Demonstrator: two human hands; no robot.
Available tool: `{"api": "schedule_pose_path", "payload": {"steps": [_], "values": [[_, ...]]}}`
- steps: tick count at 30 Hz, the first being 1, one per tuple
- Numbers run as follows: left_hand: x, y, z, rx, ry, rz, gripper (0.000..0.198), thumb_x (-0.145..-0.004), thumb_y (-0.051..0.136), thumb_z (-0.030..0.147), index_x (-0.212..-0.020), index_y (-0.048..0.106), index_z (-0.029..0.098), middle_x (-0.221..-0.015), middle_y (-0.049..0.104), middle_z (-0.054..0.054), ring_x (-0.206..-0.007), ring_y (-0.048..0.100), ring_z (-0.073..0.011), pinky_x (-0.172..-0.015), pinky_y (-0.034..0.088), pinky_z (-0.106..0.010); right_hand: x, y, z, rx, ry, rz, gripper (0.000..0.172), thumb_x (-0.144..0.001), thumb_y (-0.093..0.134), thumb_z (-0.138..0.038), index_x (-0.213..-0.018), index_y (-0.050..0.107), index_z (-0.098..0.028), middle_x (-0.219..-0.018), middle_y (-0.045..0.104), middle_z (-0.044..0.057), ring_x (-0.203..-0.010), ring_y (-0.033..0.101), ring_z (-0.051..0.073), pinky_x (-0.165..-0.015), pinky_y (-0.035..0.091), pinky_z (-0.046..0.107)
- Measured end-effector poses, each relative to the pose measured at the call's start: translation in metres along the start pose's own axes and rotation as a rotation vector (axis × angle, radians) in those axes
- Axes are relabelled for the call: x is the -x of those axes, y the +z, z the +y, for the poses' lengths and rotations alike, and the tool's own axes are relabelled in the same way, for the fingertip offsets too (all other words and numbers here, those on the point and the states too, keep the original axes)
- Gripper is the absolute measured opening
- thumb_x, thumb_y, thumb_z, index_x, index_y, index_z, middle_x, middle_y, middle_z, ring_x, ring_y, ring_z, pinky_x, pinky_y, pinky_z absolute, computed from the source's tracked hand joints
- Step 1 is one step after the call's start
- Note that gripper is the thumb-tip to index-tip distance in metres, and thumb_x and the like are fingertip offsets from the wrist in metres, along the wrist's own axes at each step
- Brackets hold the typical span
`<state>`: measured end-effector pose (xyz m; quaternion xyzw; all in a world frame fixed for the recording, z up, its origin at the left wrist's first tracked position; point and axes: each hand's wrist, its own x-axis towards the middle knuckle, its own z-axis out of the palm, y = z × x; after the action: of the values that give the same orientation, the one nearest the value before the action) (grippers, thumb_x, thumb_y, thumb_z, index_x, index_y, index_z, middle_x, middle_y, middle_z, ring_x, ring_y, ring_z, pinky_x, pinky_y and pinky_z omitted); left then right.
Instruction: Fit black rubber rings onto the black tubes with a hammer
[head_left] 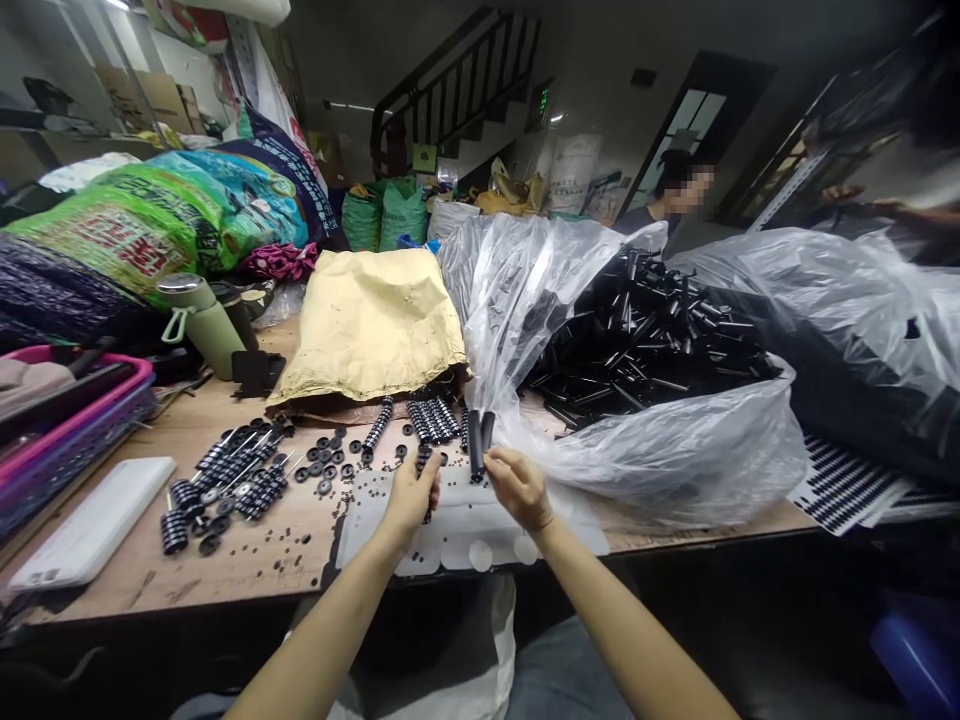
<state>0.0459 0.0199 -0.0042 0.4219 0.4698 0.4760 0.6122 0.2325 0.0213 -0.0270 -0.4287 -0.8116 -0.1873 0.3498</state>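
Observation:
My left hand [409, 496] is closed around a dark ribbed piece, its top [424, 455] showing above the thumb and the rest mostly hidden by the fingers. My right hand [519, 488] has its fingers curled, the tips pressed at the side of a short black tube [487, 430]. A second black tube [475, 448] is right beside that one. Both hands are over a pale mat [450, 550] at the table's front edge. Behind them lie a row of black-and-silver ringed rods [433, 421] and one separate ringed rod [379, 424].
More ringed rods [262, 487] and loose black discs [324, 487] lie to the left, with tiny dark rings scattered about. A clear plastic bag [652, 470] spills black tubes [637, 330] at right. A yellow sack [375, 320], green bottle [202, 320] and pink basket [139, 380] stand around. A person [660, 205] is beyond.

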Motion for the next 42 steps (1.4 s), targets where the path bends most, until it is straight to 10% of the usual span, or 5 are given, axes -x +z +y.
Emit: {"api": "schedule_pose_path", "payload": {"steps": [5,12,18,31,42], "values": [[-0.017,0.008,0.006,0.069,-0.080,-0.015,0.036,-0.061,0.065,0.044,-0.073,0.045,0.017,-0.044,0.037,0.010,-0.032,0.032,-0.0045,-0.034,0.025,-0.017,-0.014,0.013,-0.024,-0.323,-0.030,0.026,0.025,-0.084,0.042,-0.012,-0.103,0.056,-0.020,-0.103,0.060,0.008,-0.100,0.055,0.017,-0.085,0.048,0.032],[-0.011,-0.015,-0.005,-0.659,0.560,0.104,0.016,-0.076,0.050,0.030,-0.071,0.057,0.017,-0.066,0.059,-0.004,-0.063,0.055,-0.0150,-0.057,0.040,-0.024,-0.042,-0.005,-0.053,-1.121,1.296,-0.367,0.055,-0.078,0.033,-0.065,-0.100,0.049,-0.017,-0.078,0.061,0.007,-0.069,0.061,0.018,-0.063,0.052,0.036],[0.003,-0.010,-0.013,-0.891,0.558,-0.018,0.019,-0.075,0.046,0.019,-0.091,0.057,0.017,-0.080,0.063,-0.009,-0.075,0.058,-0.0212,-0.066,0.042,-0.031,-0.060,-0.004,-0.067,-1.612,1.597,-0.516,0.054,-0.067,0.043,-0.071,-0.078,0.050,-0.018,-0.061,0.053,-0.001,-0.053,0.055,0.011,-0.057,0.050,0.030],[0.013,-0.012,0.010,0.080,-0.082,-0.087,0.051,-0.076,0.046,0.051,-0.110,0.052,0.014,-0.043,0.039,0.009,-0.027,0.030,-0.0047,-0.028,0.021,-0.016,-0.041,-0.045,-0.072,-0.595,0.377,-0.433,0.105,-0.055,0.070,-0.028,-0.137,0.007,-0.014,-0.139,0.020,0.015,-0.129,0.017,0.028,-0.105,0.023,0.044],[0.020,0.000,0.000,0.270,-0.006,-0.006,0.033,-0.069,0.061,0.037,-0.091,0.065,0.013,-0.093,0.067,-0.007,-0.093,0.058,-0.0176,-0.087,0.041,-0.031,-0.032,-0.035,-0.077,-0.574,0.220,-0.606,0.124,-0.051,0.075,-0.041,-0.137,-0.011,-0.015,-0.144,0.000,0.015,-0.132,0.002,0.028,-0.108,0.013,0.044]]}}
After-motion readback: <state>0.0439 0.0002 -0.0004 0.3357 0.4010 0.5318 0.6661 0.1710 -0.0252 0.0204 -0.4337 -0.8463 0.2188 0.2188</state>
